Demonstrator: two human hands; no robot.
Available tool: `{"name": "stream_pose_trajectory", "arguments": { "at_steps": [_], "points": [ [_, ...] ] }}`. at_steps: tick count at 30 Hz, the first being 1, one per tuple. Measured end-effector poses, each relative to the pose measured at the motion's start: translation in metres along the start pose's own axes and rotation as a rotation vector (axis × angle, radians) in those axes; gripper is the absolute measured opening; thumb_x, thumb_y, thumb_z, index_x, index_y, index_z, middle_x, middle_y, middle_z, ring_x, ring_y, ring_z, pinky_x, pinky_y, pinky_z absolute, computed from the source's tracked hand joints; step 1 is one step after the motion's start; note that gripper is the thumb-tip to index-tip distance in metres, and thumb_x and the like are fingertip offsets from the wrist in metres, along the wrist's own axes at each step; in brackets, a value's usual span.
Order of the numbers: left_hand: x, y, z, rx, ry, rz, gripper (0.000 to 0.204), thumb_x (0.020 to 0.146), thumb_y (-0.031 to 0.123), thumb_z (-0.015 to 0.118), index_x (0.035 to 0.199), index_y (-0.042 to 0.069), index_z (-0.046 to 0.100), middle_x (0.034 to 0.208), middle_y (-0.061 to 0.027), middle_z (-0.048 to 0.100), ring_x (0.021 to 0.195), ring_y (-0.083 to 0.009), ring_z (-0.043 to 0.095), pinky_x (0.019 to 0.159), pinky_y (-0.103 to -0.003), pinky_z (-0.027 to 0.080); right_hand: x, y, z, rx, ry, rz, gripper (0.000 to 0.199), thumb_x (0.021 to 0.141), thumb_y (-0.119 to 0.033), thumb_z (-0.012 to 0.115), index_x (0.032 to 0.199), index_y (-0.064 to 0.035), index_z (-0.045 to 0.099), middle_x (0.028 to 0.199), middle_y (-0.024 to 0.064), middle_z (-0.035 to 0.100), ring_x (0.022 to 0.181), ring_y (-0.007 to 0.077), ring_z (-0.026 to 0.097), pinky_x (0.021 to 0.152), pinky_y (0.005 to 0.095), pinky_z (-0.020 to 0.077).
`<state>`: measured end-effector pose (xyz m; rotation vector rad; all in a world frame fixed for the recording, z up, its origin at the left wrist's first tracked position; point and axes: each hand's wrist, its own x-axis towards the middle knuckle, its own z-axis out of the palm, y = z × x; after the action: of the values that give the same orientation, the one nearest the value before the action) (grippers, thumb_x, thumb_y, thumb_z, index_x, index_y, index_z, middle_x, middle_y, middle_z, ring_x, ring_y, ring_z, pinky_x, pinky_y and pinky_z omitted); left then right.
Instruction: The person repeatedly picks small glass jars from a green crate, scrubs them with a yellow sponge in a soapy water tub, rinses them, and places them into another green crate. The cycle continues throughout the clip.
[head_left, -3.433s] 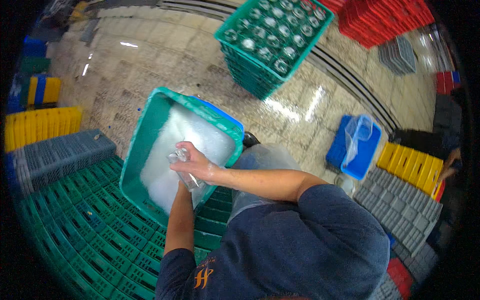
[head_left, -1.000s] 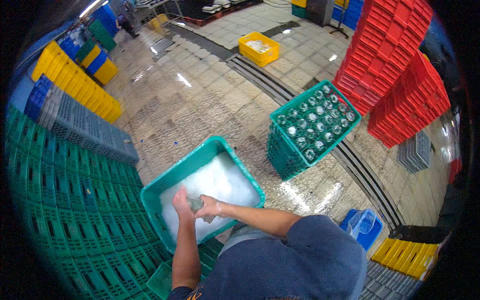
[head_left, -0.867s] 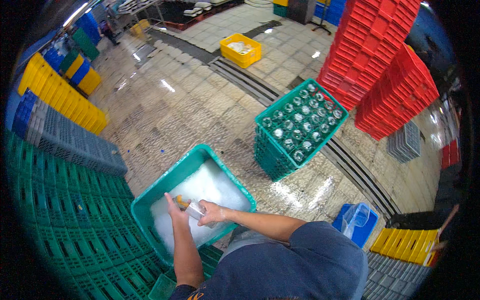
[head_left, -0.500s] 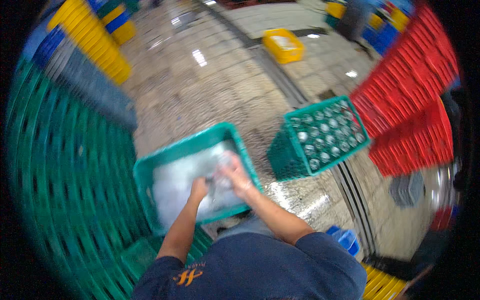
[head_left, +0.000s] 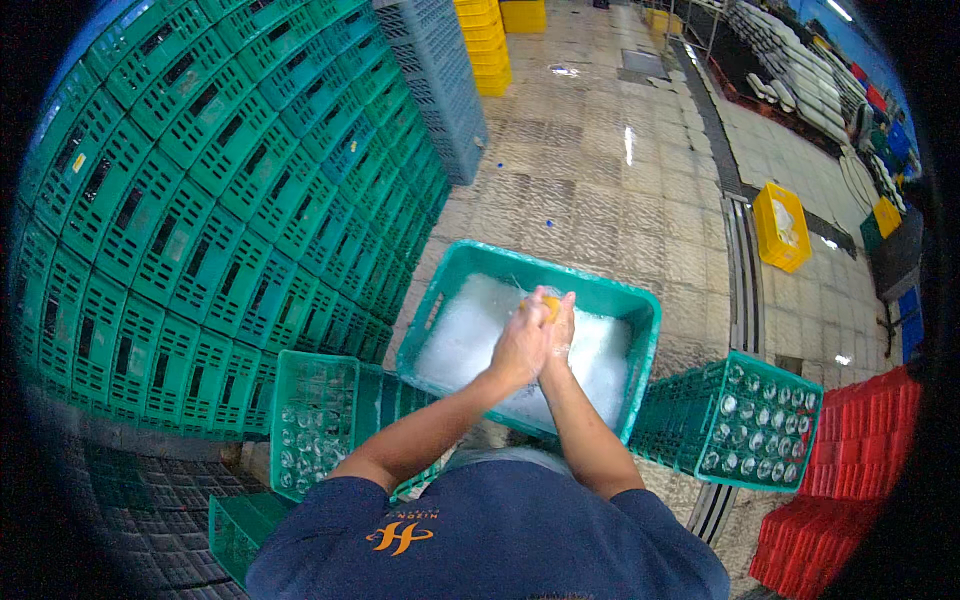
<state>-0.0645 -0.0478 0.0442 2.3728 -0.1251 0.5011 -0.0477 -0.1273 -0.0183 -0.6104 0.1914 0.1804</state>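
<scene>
My left hand [head_left: 520, 345] and my right hand [head_left: 563, 335] are pressed together over the middle of a green plastic crate [head_left: 560, 266] full of white suds [head_left: 455, 335]. Between their fingers shows a small yellow sponge [head_left: 551, 306], mostly covered by both hands. Whether a glass is also between the palms is hidden. Wet foam clings to the fingers. Right of the suds, a tall green crate [head_left: 680, 425] holds rows of upturned clear glasses [head_left: 757, 415]. Another green crate [head_left: 318, 375] with glasses stands at the lower left.
A high wall of stacked green crates [head_left: 200, 220] rises on the left, with grey crates [head_left: 440, 90] and yellow crates [head_left: 485, 45] beyond. Red crates [head_left: 860, 440] are piled at the right. A yellow crate [head_left: 782, 228] sits on the wet tiled floor [head_left: 600, 190] by a drain channel [head_left: 743, 280].
My view has swung, so the suds crate now appears further right. My hands, earlier apart over the foam around something blurred, have come together, and the yellow sponge now shows between them.
</scene>
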Motion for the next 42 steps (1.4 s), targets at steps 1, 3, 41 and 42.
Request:
{"name": "stream_pose_trajectory", "arguments": {
  "at_steps": [1, 3, 41, 42],
  "points": [
    [-0.002, -0.003, -0.005, 0.042, 0.139, 0.314, 0.03, 0.103, 0.023, 0.048, 0.122, 0.0, 0.051, 0.11, -0.0285, 0.069, 0.101, -0.0484, 0.067, 0.083, -0.055, 0.054, 0.0, 0.002, 0.003, 0.043, -0.038, 0.071, 0.06, 0.107, -0.058, 0.039, 0.119, -0.0035, 0.061, 0.111, 0.0094, 0.067, 0.101, 0.0215, 0.065, 0.087, 0.0381, 0.055],
    [-0.003, -0.01, -0.014, -0.152, -0.019, -0.203, 0.029, 0.103, 0.021, 0.048, 0.122, 0.001, 0.056, 0.115, -0.0289, 0.068, 0.104, -0.0473, 0.066, 0.088, -0.054, 0.052, -0.001, 0.007, 0.012, 0.001, 0.098, 0.129, 0.06, 0.107, -0.059, 0.039, 0.121, -0.0046, 0.061, 0.111, 0.009, 0.067, 0.1, 0.0229, 0.065, 0.089, 0.0386, 0.0548],
    [-0.187, -0.146, -0.172, -1.415, 0.234, -0.661, 0.054, 0.086, 0.015, 0.079, 0.135, 0.018, 0.057, 0.113, -0.0056, 0.068, 0.078, -0.0144, 0.065, 0.055, -0.028, 0.053, -0.123, 0.134, 0.075, -0.47, -0.293, 0.035, 0.053, 0.097, -0.02, 0.069, 0.142, -0.007, 0.043, 0.131, 0.0149, 0.057, 0.108, 0.0289, 0.064, 0.087, 0.0408, 0.0566],
    [-0.204, -0.164, -0.202, -1.445, 0.269, -0.7, 0.049, 0.085, 0.018, 0.079, 0.131, 0.017, 0.06, 0.114, -0.0059, 0.067, 0.074, -0.0153, 0.064, 0.053, -0.029, 0.053, -0.131, 0.135, 0.079, -0.538, -0.276, 0.052, 0.051, 0.098, -0.019, 0.067, 0.142, -0.0065, 0.043, 0.13, 0.0141, 0.058, 0.105, 0.0283, 0.066, 0.083, 0.0396, 0.0575]
  ]
}}
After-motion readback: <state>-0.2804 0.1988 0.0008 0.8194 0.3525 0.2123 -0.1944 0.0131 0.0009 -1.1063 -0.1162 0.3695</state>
